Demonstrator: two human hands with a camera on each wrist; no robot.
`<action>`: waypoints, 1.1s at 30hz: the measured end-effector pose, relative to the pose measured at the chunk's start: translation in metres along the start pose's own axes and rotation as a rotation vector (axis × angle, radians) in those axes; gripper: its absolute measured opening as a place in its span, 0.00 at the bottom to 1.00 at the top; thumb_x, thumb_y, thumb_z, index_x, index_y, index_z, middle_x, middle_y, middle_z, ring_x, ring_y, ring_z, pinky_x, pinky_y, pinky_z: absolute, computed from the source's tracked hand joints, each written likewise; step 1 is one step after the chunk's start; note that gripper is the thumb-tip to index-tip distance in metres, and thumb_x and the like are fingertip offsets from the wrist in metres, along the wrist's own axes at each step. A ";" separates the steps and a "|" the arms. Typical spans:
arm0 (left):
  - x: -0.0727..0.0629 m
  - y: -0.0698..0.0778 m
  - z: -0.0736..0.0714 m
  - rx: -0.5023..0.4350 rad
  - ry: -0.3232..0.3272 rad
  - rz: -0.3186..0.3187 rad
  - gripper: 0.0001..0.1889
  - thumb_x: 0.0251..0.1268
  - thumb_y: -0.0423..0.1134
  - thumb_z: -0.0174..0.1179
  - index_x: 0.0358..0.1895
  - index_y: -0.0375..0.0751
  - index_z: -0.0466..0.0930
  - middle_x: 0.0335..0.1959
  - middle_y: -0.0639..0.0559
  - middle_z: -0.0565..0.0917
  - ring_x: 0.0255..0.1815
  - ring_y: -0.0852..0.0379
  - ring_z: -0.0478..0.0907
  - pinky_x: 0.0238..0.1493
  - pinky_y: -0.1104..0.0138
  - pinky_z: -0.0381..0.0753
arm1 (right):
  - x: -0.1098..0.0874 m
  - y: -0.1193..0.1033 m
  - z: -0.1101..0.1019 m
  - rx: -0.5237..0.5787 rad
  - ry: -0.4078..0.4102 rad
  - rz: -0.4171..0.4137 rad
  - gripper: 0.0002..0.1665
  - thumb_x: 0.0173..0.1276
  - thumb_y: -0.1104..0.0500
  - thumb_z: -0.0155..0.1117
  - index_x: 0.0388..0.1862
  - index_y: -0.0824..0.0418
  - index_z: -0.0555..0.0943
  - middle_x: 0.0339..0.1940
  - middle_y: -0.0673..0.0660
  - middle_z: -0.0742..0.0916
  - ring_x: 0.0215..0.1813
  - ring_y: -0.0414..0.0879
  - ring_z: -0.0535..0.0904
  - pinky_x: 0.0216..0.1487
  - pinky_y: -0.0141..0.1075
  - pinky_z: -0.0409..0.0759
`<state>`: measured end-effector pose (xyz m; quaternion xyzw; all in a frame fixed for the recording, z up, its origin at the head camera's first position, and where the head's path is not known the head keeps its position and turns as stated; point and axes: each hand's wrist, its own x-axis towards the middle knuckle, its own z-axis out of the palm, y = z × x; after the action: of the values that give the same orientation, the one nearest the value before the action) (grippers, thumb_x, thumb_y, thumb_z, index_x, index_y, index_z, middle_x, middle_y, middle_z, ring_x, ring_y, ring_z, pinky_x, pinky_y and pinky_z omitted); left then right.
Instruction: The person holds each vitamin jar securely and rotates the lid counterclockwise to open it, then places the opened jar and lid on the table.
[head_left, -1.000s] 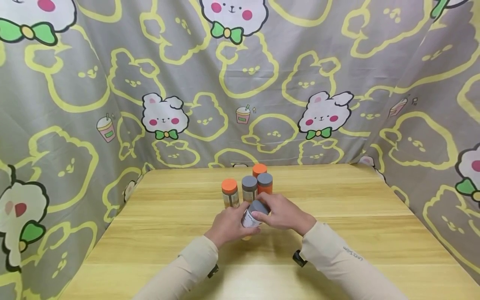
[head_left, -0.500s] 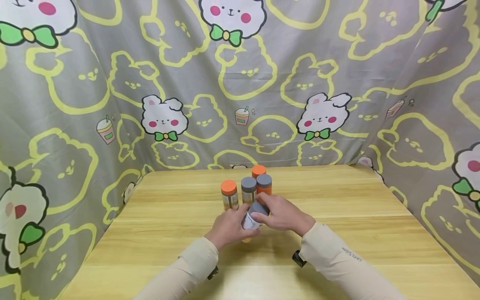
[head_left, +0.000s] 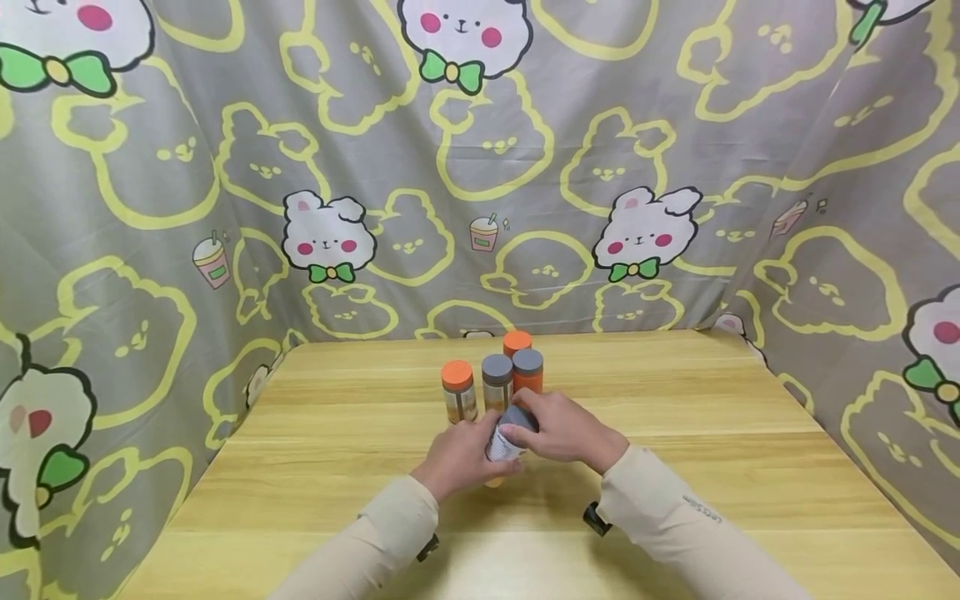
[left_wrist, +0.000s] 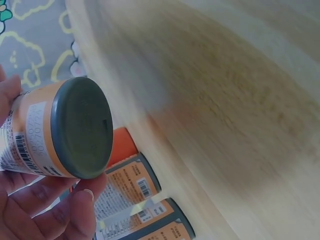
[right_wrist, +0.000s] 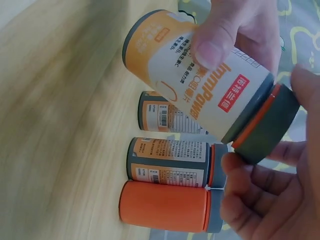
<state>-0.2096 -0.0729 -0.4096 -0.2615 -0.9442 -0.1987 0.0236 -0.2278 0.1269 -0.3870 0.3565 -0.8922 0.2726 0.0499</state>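
Note:
A supplement bottle [right_wrist: 200,85] with an orange and white label hangs tilted above the table, between both hands. Its body is gripped by my left hand [head_left: 459,457], thumb across the label in the right wrist view. My right hand [head_left: 566,427] holds the dark grey cap [right_wrist: 267,125] with thumb and fingers. A thin orange band shows just below that cap. In the left wrist view the bottle's dark base [left_wrist: 82,127] faces the camera. Whether the cap is loose, I cannot tell.
Behind the hands stand several more bottles: an orange-capped one [head_left: 459,396] at left, a grey-capped one [head_left: 497,375], an orange-bodied one [head_left: 528,377] with grey cap, and another orange cap [head_left: 517,341] at the back. Patterned cloth [head_left: 420,167] encloses the wooden table [head_left: 337,500].
Both hands keep their hold on the bottle and cap, nearly in place. The bottle has tilted slightly between them. The standing bottles stay where they were.

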 end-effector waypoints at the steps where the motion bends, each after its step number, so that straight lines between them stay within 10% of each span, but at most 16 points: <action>1: 0.000 0.000 0.000 -0.002 0.000 -0.001 0.33 0.53 0.61 0.68 0.58 0.47 0.71 0.27 0.57 0.78 0.23 0.62 0.74 0.23 0.64 0.72 | 0.000 0.000 0.000 0.002 0.001 0.007 0.23 0.70 0.43 0.59 0.49 0.61 0.75 0.26 0.45 0.78 0.24 0.38 0.73 0.26 0.33 0.73; 13: 0.000 -0.002 0.000 0.009 0.014 -0.002 0.35 0.52 0.61 0.68 0.59 0.47 0.69 0.25 0.55 0.77 0.22 0.60 0.73 0.22 0.64 0.71 | -0.001 -0.003 -0.001 0.005 -0.011 -0.081 0.22 0.69 0.55 0.59 0.61 0.58 0.73 0.48 0.53 0.81 0.42 0.43 0.75 0.41 0.39 0.76; 24: 0.000 0.000 -0.005 0.036 0.017 0.011 0.34 0.50 0.60 0.70 0.57 0.48 0.70 0.25 0.54 0.79 0.22 0.60 0.75 0.22 0.64 0.73 | 0.003 -0.003 0.003 -0.044 0.006 -0.055 0.30 0.66 0.40 0.63 0.57 0.59 0.72 0.42 0.52 0.81 0.38 0.42 0.76 0.37 0.36 0.76; 33: -0.002 -0.003 -0.004 0.024 0.004 -0.016 0.34 0.51 0.59 0.69 0.58 0.47 0.70 0.25 0.56 0.77 0.21 0.61 0.73 0.21 0.66 0.72 | 0.004 -0.005 0.004 -0.039 0.011 -0.114 0.21 0.67 0.52 0.63 0.56 0.59 0.75 0.46 0.53 0.81 0.41 0.41 0.76 0.39 0.36 0.76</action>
<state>-0.2091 -0.0779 -0.4070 -0.2532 -0.9486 -0.1882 0.0269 -0.2267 0.1193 -0.3870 0.4044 -0.8752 0.2540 0.0772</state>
